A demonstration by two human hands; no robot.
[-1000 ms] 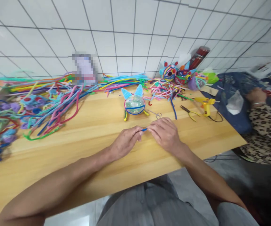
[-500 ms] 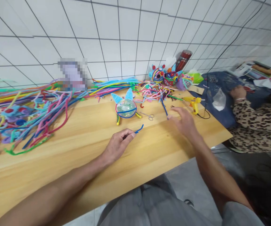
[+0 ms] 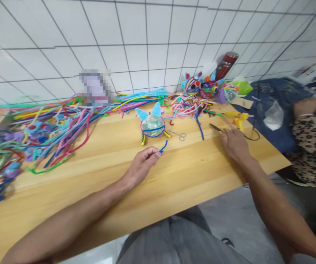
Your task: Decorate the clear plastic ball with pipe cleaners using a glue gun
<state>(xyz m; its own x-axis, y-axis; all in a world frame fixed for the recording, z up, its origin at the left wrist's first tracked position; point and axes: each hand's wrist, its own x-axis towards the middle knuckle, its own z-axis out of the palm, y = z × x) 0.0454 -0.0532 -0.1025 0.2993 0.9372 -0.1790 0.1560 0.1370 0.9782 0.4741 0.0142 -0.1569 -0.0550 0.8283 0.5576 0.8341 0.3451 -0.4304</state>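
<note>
Right hand (image 3: pixel 236 145) has moved onto slim, pointed metal pliers (image 3: pixel 215 128).

Left hand (image 3: pixel 143 164) pinching blue pipe cleaner (image 3: pixel 164 146), right hand (image 3: pixel 235 145) on pliers (image 3: pixel 215 128), blue-eared clear ball (image 3: pixel 153 124) on wooden table (image 3: pixel 182 179)

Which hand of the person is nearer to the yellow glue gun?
Right. The right hand is just on the near side of the glue gun, at the pliers; the left hand is farther off, leftward, holding a blue pipe cleaner.
</note>
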